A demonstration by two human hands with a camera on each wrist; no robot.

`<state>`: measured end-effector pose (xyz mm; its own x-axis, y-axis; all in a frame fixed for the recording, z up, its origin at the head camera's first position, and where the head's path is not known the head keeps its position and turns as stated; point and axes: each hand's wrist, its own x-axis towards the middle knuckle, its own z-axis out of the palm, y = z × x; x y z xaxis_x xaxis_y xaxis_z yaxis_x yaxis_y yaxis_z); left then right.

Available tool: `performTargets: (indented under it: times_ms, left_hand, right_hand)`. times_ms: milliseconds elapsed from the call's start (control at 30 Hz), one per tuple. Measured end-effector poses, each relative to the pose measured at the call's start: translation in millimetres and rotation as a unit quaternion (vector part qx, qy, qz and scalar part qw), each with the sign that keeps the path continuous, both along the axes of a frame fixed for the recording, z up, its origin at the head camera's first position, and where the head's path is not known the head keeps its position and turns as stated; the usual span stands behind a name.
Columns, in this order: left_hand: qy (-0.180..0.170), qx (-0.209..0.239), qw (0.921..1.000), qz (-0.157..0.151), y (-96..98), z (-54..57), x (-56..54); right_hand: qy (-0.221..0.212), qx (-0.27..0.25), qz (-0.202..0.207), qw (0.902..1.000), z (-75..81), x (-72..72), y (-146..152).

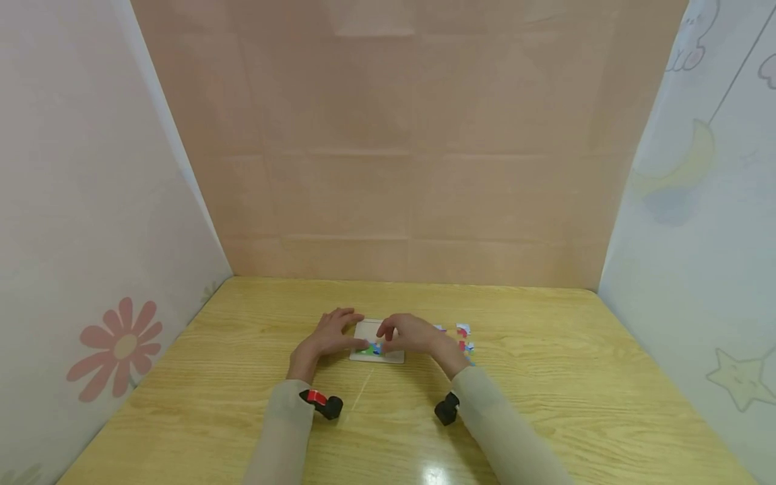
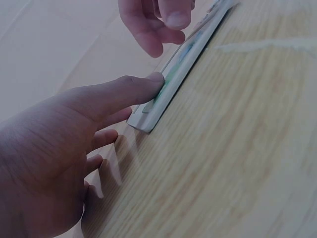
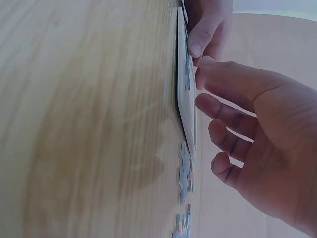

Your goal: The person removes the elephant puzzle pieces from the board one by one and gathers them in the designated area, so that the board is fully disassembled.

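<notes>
A pale puzzle board (image 1: 367, 330) lies on the table between the two hands, with green and blue puzzle pieces (image 1: 371, 349) in its near part. The left hand (image 1: 327, 335) is at the board's left side; its straight thumb (image 2: 143, 88) rests on the coloured part near the corner, while the other fingers spread beside the edge. Above the board hovers the right hand (image 1: 412, 333), its fingers (image 3: 225, 114) loosely bent and apart. No piece shows between its thumb and index finger. The right hand hides part of the board in the head view.
Loose puzzle pieces (image 1: 463, 329) with red, white and blue print lie on the wooden table (image 1: 545, 377), right of the board and partly behind the right wrist. A brown backdrop (image 1: 412, 168) stands behind, with patterned panels at both sides.
</notes>
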<state>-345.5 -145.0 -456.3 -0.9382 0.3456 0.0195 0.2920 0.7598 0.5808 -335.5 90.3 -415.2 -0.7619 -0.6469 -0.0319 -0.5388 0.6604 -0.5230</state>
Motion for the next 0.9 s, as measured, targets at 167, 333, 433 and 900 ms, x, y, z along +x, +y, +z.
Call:
performTargets:
  times_ms: [167,333,433,900]
  left_hand:
    - [0.005,-0.006,1.0,-0.004,-1.1,-1.8,-0.6]
    - [0.006,-0.003,1.0,-0.006,-1.5,-1.9,-0.8]
    - [0.006,0.0,0.9999,-0.008,-2.2,-1.4,-0.3]
    - [0.002,0.005,0.9998,-0.017,-5.1,-1.6,-0.9]
  right_hand:
    - [0.018,0.018,-0.006,0.9997,-3.8,-0.3,-5.1]
    - [0.005,0.026,-0.014,0.9996,-6.5,0.6,-8.2]
    - [-0.013,0.019,-0.018,0.9996,-6.1,0.5,-9.4]
    - [-0.01,-0.01,-0.004,0.9999,-0.7,2.2,-7.0]
